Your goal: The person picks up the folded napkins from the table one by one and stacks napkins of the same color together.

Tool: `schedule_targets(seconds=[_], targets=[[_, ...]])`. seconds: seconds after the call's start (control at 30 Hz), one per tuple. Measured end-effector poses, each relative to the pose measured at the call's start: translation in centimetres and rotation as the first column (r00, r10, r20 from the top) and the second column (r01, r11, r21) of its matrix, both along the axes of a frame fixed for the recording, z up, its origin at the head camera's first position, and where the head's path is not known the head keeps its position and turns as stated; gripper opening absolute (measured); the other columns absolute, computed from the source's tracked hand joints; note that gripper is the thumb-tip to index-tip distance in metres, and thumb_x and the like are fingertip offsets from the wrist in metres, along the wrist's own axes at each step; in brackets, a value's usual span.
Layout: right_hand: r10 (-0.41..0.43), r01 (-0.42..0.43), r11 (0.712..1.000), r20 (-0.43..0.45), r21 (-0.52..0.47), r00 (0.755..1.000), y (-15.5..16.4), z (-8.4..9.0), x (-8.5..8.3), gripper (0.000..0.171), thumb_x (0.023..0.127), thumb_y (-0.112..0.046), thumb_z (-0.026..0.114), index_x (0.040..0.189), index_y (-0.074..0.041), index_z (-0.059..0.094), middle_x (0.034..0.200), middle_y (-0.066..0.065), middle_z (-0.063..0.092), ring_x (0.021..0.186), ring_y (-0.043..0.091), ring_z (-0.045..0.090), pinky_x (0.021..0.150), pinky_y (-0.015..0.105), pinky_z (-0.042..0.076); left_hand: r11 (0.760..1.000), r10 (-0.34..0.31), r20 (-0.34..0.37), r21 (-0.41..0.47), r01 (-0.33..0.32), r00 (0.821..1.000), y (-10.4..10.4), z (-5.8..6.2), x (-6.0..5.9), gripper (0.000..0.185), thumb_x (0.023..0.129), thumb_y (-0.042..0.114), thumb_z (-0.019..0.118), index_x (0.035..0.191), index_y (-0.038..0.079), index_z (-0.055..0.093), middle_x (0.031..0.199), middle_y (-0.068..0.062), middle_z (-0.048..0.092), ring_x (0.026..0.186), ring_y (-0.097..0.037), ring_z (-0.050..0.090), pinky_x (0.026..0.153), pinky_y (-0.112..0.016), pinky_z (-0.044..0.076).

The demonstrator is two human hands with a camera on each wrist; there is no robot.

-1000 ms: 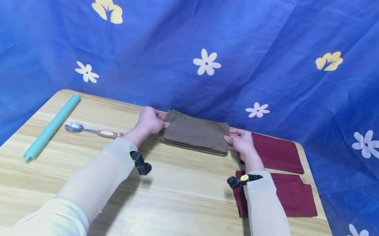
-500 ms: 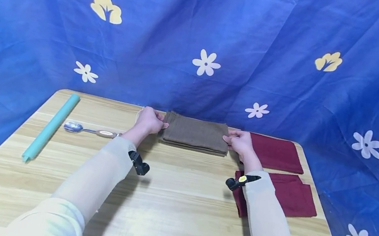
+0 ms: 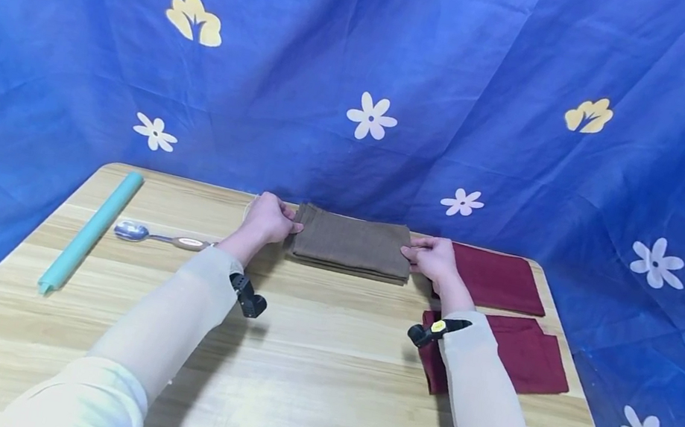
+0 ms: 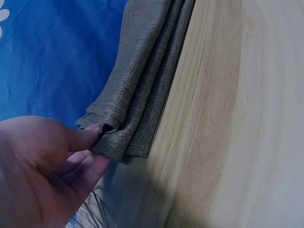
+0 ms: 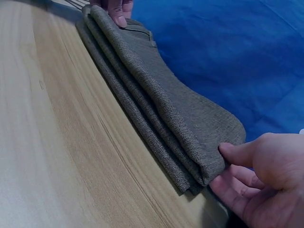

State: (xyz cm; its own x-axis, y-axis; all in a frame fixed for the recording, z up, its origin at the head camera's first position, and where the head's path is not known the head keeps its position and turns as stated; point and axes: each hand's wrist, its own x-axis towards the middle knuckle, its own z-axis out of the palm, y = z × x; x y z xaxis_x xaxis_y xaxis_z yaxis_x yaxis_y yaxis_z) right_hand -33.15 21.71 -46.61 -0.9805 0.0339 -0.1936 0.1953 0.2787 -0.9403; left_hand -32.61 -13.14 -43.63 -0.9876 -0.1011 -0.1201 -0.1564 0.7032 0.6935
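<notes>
A person's left hand and right hand pinch opposite ends of a folded brown woven cloth lying at the far edge of a pale wooden table, apparently squaring its layers.

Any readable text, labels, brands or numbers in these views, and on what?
None can be read.
The spoon handle has a pale band that might be a label; too small to tell.
The brown folded cloth, red cloths and teal roll show no print.
</notes>
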Motion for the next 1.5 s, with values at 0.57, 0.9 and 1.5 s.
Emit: schedule_targets(seconds=[0.57,0.9,1.5], targets=[[-0.027,0.027,0.999,-0.012,-0.019,1.000,-0.3,-0.5,-0.1,0.033,0.095,-0.001,0.078,0.122,0.013,0.067,0.106,0.014,0.072,0.077,0.011,0.068,0.064,0.025,0.061,1.000,-0.008,-0.013,-0.001,0.008,1.000,-0.4,-0.2,-0.2,0.026,0.089,0.026,0.089,0.099,0.006,0.075,0.112,-0.014,0.073,0.109,-0.032,0.065,0.100,-0.047,0.052],[-0.006,0.006,1.000,0.003,-0.014,1.000,0.1,-0.2,-0.2,0.035,0.093,0.000,0.080,0.124,0.013,0.068,0.106,0.017,0.073,0.078,0.010,0.069,0.067,0.030,0.063,1.000,-0.026,-0.054,0.012,0.027,0.998,-0.5,-0.2,-0.2,0.022,0.090,0.021,0.087,0.100,0.003,0.078,0.112,-0.016,0.075,0.108,-0.033,0.067,0.098,-0.047,0.054],[0.015,-0.015,0.999,0.005,-0.038,1.000,0.6,-0.2,0.0,0.034,0.095,0.007,0.074,0.127,0.014,0.066,0.101,0.017,0.076,0.081,0.010,0.071,0.073,0.035,0.065,0.998,-0.049,-0.054,0.048,0.051,0.997,-1.1,-0.6,-0.1,0.020,0.091,0.013,0.084,0.106,0.002,0.079,0.114,-0.018,0.075,0.111,-0.034,0.068,0.100,-0.047,0.054]])
